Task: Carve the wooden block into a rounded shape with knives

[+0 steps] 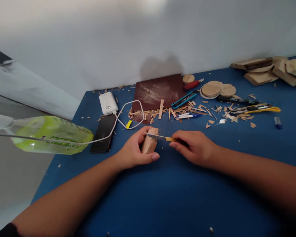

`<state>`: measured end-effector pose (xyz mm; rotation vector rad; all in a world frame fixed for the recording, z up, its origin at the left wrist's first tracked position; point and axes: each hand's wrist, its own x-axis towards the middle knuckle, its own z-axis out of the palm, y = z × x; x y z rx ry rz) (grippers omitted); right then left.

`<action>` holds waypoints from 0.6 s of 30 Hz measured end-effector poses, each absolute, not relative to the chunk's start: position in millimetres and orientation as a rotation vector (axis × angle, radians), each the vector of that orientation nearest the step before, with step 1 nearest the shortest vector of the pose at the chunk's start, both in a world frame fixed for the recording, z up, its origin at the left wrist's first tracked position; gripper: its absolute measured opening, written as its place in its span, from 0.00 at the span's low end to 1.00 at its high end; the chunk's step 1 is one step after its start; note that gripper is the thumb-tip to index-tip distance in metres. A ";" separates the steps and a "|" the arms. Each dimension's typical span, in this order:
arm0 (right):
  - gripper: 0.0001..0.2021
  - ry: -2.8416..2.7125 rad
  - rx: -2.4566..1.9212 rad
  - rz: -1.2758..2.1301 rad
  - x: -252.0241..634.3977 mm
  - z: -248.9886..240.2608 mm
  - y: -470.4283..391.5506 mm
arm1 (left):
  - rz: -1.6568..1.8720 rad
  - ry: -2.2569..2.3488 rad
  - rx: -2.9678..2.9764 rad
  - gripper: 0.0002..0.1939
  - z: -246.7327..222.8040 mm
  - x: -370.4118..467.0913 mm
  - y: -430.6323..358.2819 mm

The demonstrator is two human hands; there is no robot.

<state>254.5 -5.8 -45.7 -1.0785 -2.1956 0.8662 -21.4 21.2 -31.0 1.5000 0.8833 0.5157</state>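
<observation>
My left hand point(135, 149) is wrapped round a small wooden block point(150, 142), thumb along its near side and fingers behind it. The block is tilted, with rough cut facets near its top. In my right hand point(193, 146) is a utility knife point(171, 139) with a yellow and black handle, the hand closed round the grip. Its blade points left and lies across the upper part of the block. Wood shavings point(138, 115) are strewn on the blue table just beyond both hands.
A dark red board point(160, 90) lies at the back. Left are a bottle point(56, 135), a phone point(104, 133) and a white power bank point(108, 102) with cable. Right are a blue cutter point(185, 99), a red knife point(191, 85), wooden discs point(212, 89), a black marker point(237, 100) and wood pieces point(286, 70).
</observation>
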 end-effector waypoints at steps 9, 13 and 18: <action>0.15 -2.154 -0.978 1.060 258.0 -52.2 3.0 | 0.506 0.870 1.525 0.36 -28.3 -19.4 19.1; 0.16 -2.208 -0.999 1.064 258.9 -48.9 1.3 | 0.495 0.882 1.557 0.36 -25.2 -17.7 18.1; 0.17 -2.227 -0.943 1.054 260.0 -48.9 1.9 | 0.480 0.914 1.676 0.37 -27.1 -19.4 19.0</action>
